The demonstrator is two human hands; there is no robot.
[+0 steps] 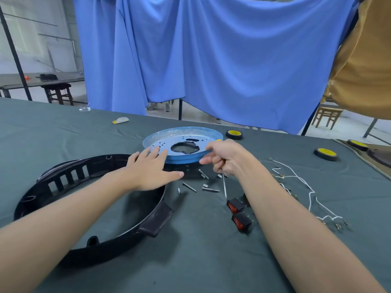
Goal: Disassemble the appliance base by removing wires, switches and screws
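A round metal plate [186, 136] covered in blue film is lifted and tilted just above the table. My right hand [226, 157] pinches its right rim while also gripping a screwdriver [224, 185], whose thin shaft points down toward me. My left hand [152, 168] has straight fingers touching the plate's left edge. The black plastic ring base [135, 227] lies at the near left under my left forearm. Several loose screws and spacers [198, 185] lie below the plate. Two black rocker switches with red faces [239, 212] sit near my right forearm. White wires [313, 197] lie at right.
Tape rolls with yellow cores [234, 134], [325, 153] lie on the dark cloth table [63, 132], with another at the right edge. A small wrapper [120, 120] lies far left. Blue curtain [211, 60] hangs behind; wooden stools [59, 93] stand beyond the table.
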